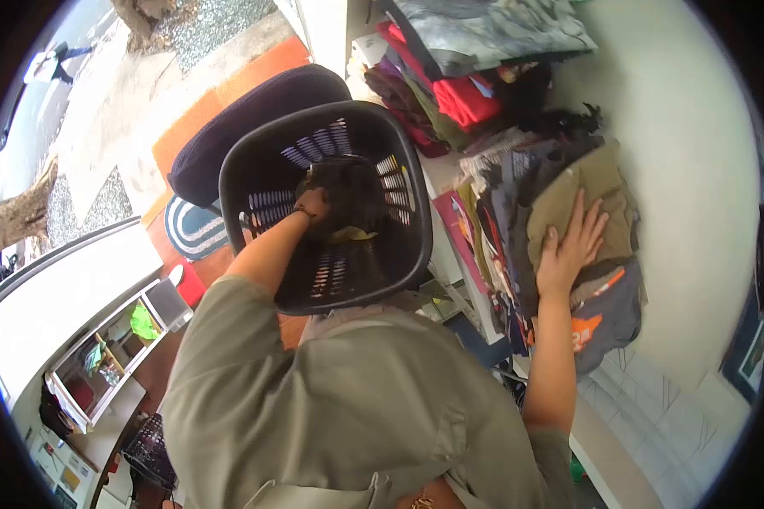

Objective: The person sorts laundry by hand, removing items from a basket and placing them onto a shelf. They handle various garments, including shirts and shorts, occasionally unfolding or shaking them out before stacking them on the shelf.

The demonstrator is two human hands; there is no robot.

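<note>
A black plastic basket (420, 246) with slotted sides stands in front of my body. My left hand (312, 204), with a dark bracelet at the wrist, reaches down inside it against dark cloth (352, 195); its fingers are mostly hidden. A bit of yellowish cloth (352, 234) lies beside the dark cloth. To the right, my right hand (573, 250) lies with its fingers spread on an olive garment (560, 199) on top of a clothes stack. Below it in that stack is a grey garment with an orange print (607, 318).
Another pile of folded clothes (463, 97) is at the top right, near the wall (688, 170). Behind the basket is a dark rounded seat (255, 114). A blue and white mat (197, 227) lies on the floor. At the lower left is a white shelf (123, 373).
</note>
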